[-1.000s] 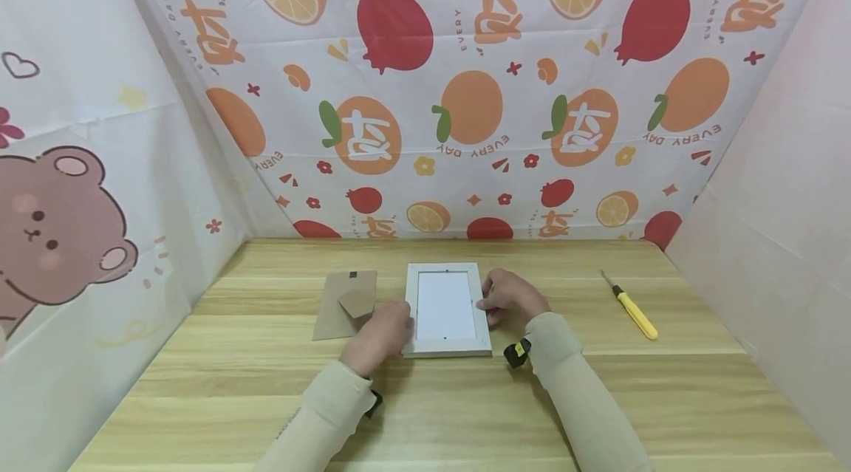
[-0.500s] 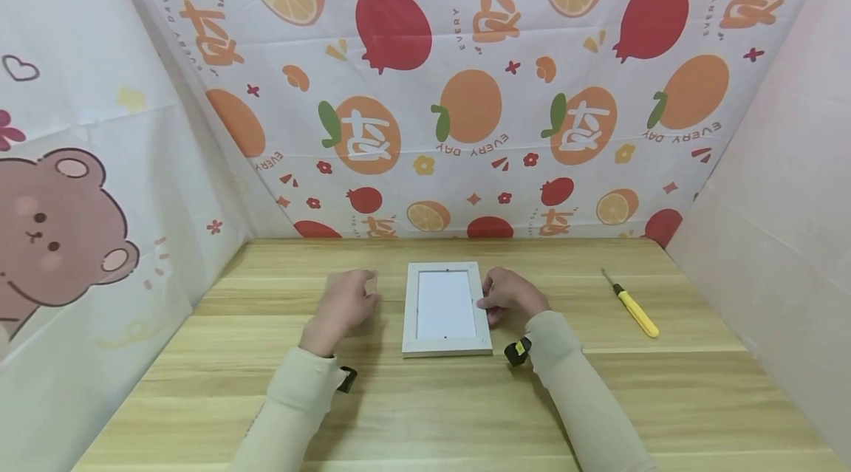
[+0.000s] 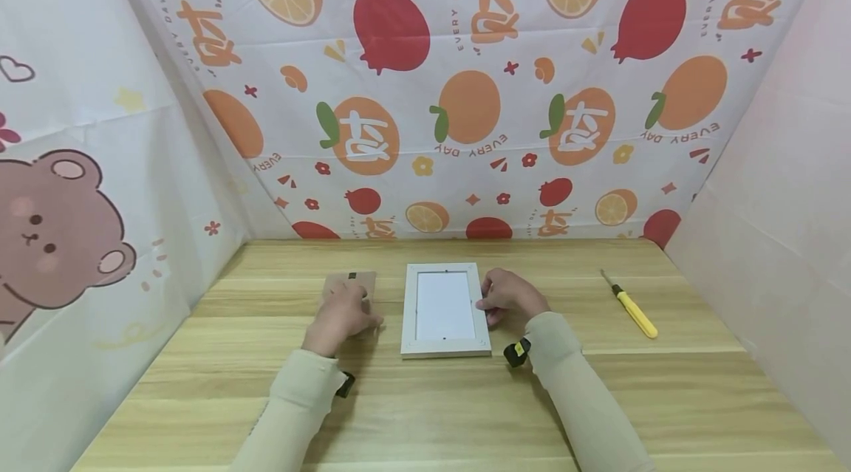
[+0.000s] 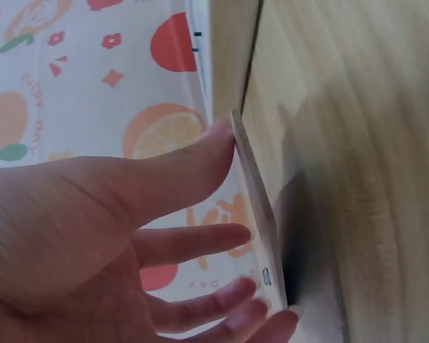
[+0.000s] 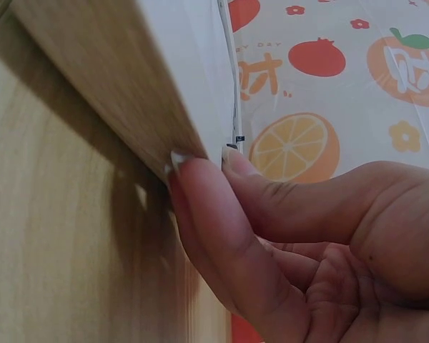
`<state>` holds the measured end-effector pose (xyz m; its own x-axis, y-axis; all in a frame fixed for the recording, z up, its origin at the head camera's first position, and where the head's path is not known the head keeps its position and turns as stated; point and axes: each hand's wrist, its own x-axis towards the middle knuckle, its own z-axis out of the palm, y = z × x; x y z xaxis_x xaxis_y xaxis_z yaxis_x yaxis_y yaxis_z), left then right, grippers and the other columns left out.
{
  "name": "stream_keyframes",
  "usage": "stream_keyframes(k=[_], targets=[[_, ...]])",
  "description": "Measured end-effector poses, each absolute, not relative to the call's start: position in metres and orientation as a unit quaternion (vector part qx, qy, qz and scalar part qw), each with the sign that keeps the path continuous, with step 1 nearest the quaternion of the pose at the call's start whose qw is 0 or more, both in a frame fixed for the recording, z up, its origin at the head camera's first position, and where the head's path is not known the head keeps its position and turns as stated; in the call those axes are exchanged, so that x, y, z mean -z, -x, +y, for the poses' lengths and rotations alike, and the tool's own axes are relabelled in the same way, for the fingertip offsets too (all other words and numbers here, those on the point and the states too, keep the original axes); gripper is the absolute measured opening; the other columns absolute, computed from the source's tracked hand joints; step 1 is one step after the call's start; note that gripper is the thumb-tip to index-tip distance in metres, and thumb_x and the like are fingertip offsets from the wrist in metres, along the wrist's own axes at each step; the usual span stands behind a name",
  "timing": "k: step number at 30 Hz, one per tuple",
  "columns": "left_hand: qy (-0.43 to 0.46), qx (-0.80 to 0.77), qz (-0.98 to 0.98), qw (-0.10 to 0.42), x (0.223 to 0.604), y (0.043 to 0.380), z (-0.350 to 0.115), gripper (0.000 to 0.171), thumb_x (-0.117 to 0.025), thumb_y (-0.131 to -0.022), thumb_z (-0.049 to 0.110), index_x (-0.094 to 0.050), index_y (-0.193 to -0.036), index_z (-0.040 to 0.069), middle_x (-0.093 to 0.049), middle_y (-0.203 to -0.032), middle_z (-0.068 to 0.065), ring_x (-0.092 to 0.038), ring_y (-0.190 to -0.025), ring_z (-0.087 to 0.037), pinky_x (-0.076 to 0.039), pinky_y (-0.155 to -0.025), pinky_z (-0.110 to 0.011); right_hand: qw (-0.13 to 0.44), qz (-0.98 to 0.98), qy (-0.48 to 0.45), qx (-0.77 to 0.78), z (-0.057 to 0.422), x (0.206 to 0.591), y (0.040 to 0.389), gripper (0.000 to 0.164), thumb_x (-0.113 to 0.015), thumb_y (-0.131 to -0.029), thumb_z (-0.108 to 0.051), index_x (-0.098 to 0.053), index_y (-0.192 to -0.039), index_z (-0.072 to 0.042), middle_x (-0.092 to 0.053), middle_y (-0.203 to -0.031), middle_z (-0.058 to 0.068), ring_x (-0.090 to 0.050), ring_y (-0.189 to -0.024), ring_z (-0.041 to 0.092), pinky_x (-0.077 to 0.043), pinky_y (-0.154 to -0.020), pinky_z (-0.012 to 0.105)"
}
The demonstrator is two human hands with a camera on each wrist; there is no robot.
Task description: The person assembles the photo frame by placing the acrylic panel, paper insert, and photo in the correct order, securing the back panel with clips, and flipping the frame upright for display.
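Steady the white photo frame [image 3: 410, 309] at centre, pinched in fingers of the right hand [image 3: 510, 296]; gently handle the brown backing board [image 3: 363, 283], left of centre, gripped edgewise by the left hand [image 3: 337, 318].

Screened tabletop booth: wood-grain table [image 3: 425, 413], cloth [image 3: 415, 88] on 3 sides.

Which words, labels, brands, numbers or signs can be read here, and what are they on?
"EVERY DAY", repeated: fruit-patterned cloth.
Large orange and white characters: same cloth; too stylised for me to read surely.
Small dark marks on the left sleeve: too small to read.
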<state>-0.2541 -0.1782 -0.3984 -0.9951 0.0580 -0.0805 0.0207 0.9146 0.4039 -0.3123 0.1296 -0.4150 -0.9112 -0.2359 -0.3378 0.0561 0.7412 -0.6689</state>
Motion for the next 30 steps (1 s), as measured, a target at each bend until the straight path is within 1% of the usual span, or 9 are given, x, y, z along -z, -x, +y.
stream_keyframes(k=[4, 7, 14, 20, 27, 30], targets=[[-0.011, -0.209, 0.977, 0.050, 0.400, 0.255, -0.180, 0.049, -0.086, -0.084, 0.027, -0.065, -0.114, -0.006, -0.056, -0.114, -0.024, -0.044, -0.110, -0.041, -0.046, -0.088, -0.051, 0.204, 0.912, 0.049, 0.352, 0.129, 0.414, 0.313, 0.020, -0.074, -0.095, -0.011, -0.060, -0.107, -0.002, -0.068, -0.081, 0.011, -0.067, -0.061, 0.017, -0.056, -0.059, 0.024], [-0.009, -0.214, 0.975, 0.056, 0.401, 0.256, -0.181, 0.046, -0.086, -0.084, 0.027, -0.066, -0.112, -0.003, -0.055, -0.114, -0.023, -0.042, -0.113, -0.042, -0.045, -0.088, -0.050, 0.202, 0.913, 0.051, 0.350, 0.129, 0.413, 0.312, 0.021, -0.074, -0.095, -0.011, -0.060, -0.107, -0.002, -0.068, -0.082, 0.012, -0.067, -0.061, 0.017, -0.056, -0.060, 0.025], [-0.009, -0.219, 0.974, 0.054, 0.409, 0.261, -0.181, 0.041, -0.090, -0.080, 0.026, -0.066, -0.104, 0.003, -0.051, -0.110, -0.021, -0.040, -0.108, -0.039, -0.041, -0.084, -0.046, 0.204, 0.912, 0.050, 0.352, 0.130, 0.413, 0.312, 0.021, -0.073, -0.095, -0.011, -0.059, -0.107, -0.002, -0.068, -0.082, 0.012, -0.067, -0.061, 0.017, -0.056, -0.059, 0.024], [-0.017, -0.221, 0.974, 0.051, 0.412, 0.262, -0.182, 0.042, -0.093, -0.076, 0.026, -0.066, -0.099, 0.004, -0.050, -0.106, -0.020, -0.039, -0.104, -0.039, -0.039, -0.082, -0.045, 0.204, 0.913, 0.054, 0.348, 0.130, 0.415, 0.312, 0.021, -0.074, -0.095, -0.011, -0.059, -0.106, -0.002, -0.068, -0.080, 0.011, -0.067, -0.059, 0.016, -0.055, -0.058, 0.024], [-0.011, -0.245, 0.968, 0.057, 0.410, 0.260, -0.182, 0.041, -0.095, -0.072, 0.023, -0.066, -0.093, 0.005, -0.048, -0.112, -0.021, -0.037, -0.104, -0.039, -0.040, -0.080, -0.043, 0.203, 0.915, 0.054, 0.345, 0.129, 0.415, 0.312, 0.020, -0.074, -0.095, -0.012, -0.059, -0.106, -0.003, -0.068, -0.080, 0.011, -0.067, -0.060, 0.017, -0.055, -0.059, 0.024], [-0.014, -0.249, 0.967, 0.057, 0.409, 0.260, -0.182, 0.040, -0.096, -0.070, 0.023, -0.065, -0.090, 0.005, -0.047, -0.111, -0.021, -0.037, -0.104, -0.039, -0.040, -0.079, -0.042, 0.204, 0.914, 0.053, 0.346, 0.129, 0.414, 0.312, 0.020, -0.074, -0.095, -0.012, -0.059, -0.105, -0.002, -0.068, -0.080, 0.011, -0.067, -0.060, 0.016, -0.055, -0.058, 0.023]])
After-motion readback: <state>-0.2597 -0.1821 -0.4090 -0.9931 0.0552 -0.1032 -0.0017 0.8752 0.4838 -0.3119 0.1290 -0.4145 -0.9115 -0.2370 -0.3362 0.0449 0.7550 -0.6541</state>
